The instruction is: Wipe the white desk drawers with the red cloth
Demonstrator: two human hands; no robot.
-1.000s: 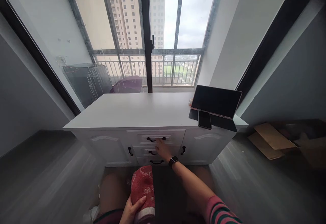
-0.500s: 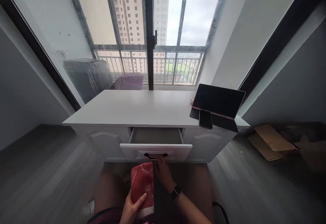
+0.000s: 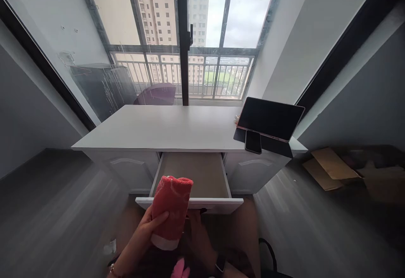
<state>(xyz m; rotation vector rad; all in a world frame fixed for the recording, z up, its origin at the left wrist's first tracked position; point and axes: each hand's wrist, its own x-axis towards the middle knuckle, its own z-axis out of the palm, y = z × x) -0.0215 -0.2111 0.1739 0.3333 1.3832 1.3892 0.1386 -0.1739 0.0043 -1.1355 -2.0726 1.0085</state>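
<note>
A folded red cloth [image 3: 172, 210] is gripped in my left hand [image 3: 148, 227], thumb across its front, and its top overlaps the drawer's left front. The white drawer [image 3: 205, 176] stands pulled out from the middle of the white desk [image 3: 180, 128], and no items show in its visible part. My right hand [image 3: 196, 227], with a black watch [image 3: 220, 263] on the wrist, is at the dark handle [image 3: 203, 211] on the drawer front. Its fingertips are hidden at the handle.
A tablet [image 3: 270, 119] leans on a dark cover at the desk's right side, with a phone [image 3: 253, 141] before it. An open cardboard box [image 3: 337, 168] lies on the floor at the right. Something pink [image 3: 180, 268] is at the bottom edge.
The drawer has slid further out toward me, with my right hand still at its handle. My left hand has raised the red cloth to the drawer front.
</note>
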